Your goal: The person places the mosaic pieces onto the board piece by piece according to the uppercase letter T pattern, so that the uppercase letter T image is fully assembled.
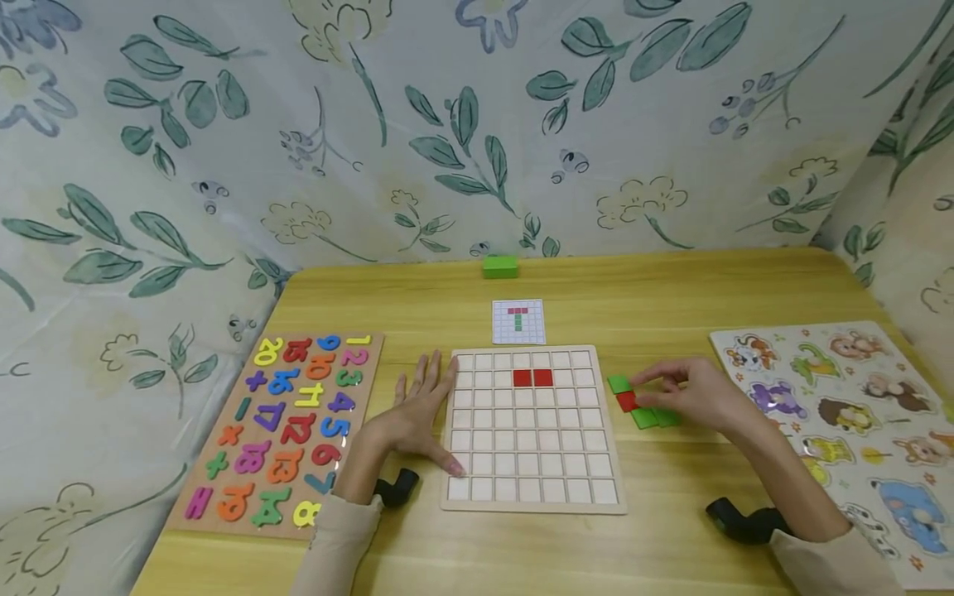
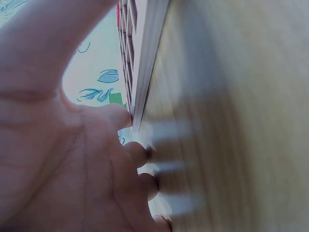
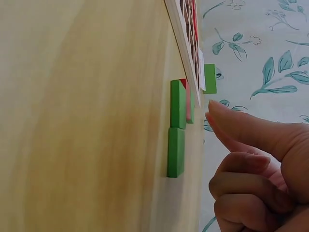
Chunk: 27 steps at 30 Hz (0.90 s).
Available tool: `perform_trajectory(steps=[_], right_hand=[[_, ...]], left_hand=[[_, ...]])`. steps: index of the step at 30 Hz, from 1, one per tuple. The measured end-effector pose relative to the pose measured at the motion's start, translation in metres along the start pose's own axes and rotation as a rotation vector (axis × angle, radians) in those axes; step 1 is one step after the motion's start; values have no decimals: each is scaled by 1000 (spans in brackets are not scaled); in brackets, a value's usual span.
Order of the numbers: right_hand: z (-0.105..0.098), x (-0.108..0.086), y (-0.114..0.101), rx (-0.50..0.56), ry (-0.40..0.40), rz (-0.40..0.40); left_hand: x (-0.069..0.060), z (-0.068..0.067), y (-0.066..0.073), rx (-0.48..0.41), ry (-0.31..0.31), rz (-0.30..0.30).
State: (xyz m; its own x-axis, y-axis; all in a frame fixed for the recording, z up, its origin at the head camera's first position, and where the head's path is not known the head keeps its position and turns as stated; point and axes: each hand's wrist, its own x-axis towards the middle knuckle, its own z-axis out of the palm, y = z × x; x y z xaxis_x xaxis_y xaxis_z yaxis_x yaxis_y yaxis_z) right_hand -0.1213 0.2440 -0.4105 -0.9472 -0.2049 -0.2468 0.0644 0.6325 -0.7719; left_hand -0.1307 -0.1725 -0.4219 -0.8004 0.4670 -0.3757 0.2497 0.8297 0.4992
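A pale wooden grid board (image 1: 533, 515) lies flat, with two red tiles (image 1: 522, 378) side by side in its second row. My left hand (image 1: 417, 414) is spread at the board's left edge, its thumb on the lower left corner and its other fingers on the table. Right of the board is a small group of tiles: a green tile (image 1: 619, 383), a red tile (image 1: 627, 401) and further green tiles (image 1: 644, 419). My right hand (image 1: 689, 393) hovers over them, thumb and index finger near the red one. In the right wrist view that hand (image 3: 263, 169) shows no tile held.
Behind the board lie a card with a T pattern (image 1: 518, 322) and a green block (image 1: 500, 266). A number puzzle (image 1: 279, 430) stands to the left, an animal puzzle (image 1: 857, 414) to the right. Floral cloth (image 1: 477, 124) hangs behind the table (image 1: 417, 563).
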Motion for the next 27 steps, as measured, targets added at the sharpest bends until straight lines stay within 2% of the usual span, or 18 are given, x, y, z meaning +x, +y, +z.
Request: perform_trajectory(steps=[7, 15, 20, 27], right_hand=[[4, -3, 3, -10, 7, -5], [9, -1, 0, -55, 20, 59], [14, 1, -2, -92, 26, 69], [17, 1, -4, -75, 16, 69]], left_hand=[[1, 0, -1, -2, 0, 2], [1, 0, -1, -1, -4, -2], [1, 0, -1, 2, -4, -4], [0, -1, 0, 3, -5, -6]])
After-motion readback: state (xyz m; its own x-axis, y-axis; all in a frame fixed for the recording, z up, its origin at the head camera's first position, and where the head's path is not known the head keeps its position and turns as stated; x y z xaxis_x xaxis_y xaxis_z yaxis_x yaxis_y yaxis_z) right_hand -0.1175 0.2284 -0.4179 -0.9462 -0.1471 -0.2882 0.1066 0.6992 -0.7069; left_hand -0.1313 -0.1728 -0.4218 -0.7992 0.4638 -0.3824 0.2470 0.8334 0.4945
